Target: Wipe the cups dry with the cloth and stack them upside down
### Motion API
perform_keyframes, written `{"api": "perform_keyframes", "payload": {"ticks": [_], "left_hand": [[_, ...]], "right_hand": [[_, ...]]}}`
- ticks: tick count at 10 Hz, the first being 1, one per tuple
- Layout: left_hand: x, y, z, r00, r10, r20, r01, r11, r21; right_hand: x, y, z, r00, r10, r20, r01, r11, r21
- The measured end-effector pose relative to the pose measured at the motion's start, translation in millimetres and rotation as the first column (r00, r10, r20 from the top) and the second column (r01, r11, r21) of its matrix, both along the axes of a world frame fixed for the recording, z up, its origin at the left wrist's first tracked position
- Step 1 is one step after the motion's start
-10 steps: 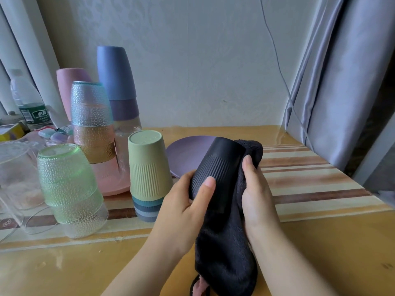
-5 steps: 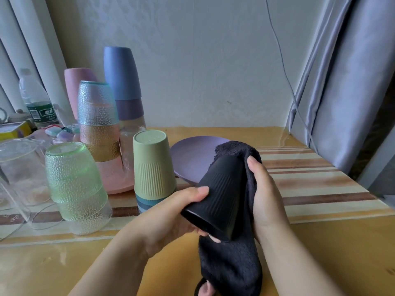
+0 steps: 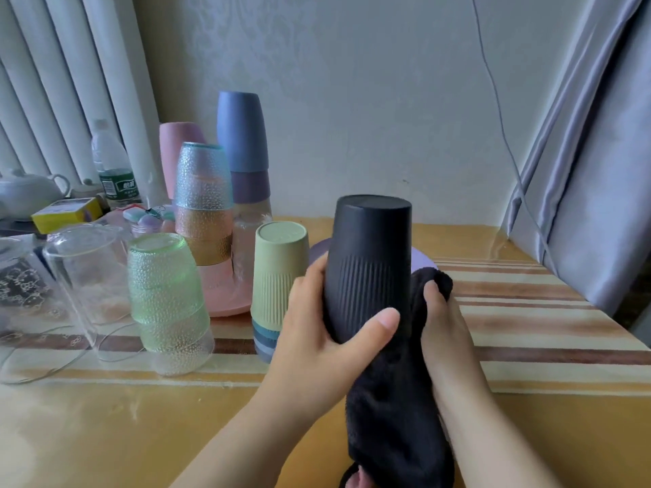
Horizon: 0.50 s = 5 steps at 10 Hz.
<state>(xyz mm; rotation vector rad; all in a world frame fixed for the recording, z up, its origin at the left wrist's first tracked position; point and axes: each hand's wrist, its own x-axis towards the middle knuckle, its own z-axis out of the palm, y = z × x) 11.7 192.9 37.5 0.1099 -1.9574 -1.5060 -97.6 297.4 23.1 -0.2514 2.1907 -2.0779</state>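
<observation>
My left hand (image 3: 317, 339) grips a black ribbed cup (image 3: 370, 262), held upside down and nearly upright above the table. My right hand (image 3: 445, 329) holds a black cloth (image 3: 394, 417) against the cup's right side; the cloth hangs down below both hands. Just left of the cup stands a stack of upside-down ribbed cups with a green cup (image 3: 278, 276) on top. Further left are a green-topped textured glass stack (image 3: 169, 304), a teal and amber glass stack (image 3: 204, 202) and a blue and purple cup stack (image 3: 243, 142).
A purple plate (image 3: 422, 260) lies behind the black cup and a pink plate (image 3: 225, 301) under the back stacks. Clear glasses (image 3: 84, 276), a water bottle (image 3: 112, 163), a teapot (image 3: 24, 191) and a yellow box (image 3: 67, 213) crowd the left. A grey curtain (image 3: 599, 170) hangs right.
The black cup went from tilted, mouth toward me, to upright with its base up and higher. The cloth slid off the base down to the cup's right side.
</observation>
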Motion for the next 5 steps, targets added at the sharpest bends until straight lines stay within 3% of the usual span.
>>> {"api": "perform_keyframes", "payload": {"ticks": [1, 2, 3, 4, 5], "left_hand": [[2, -5, 16, 0.937, 0.304, -0.171, -0.318, 0.946, -0.057], [1, -17, 39, 0.839, 0.479, -0.259, -0.499, 0.866, -0.015], [4, -37, 62, 0.797, 0.561, -0.223, -0.59, 0.803, -0.088], [4, -64, 70, 0.82, 0.566, -0.089, -0.571, 0.794, -0.209], [3, -80, 63, 0.875, 0.48, 0.068, -0.445, 0.852, -0.277]], "right_hand": [[5, -5, 0, 0.997, 0.078, 0.012, -0.079, 0.997, 0.02], [11, -5, -1, 0.986, 0.164, -0.035, -0.162, 0.985, 0.051], [12, -3, -5, 0.967, 0.19, -0.171, -0.164, 0.974, 0.16], [4, -5, -14, 0.926, 0.201, -0.32, -0.131, 0.965, 0.228], [-2, -6, -22, 0.931, 0.209, -0.301, -0.131, 0.957, 0.259]]}}
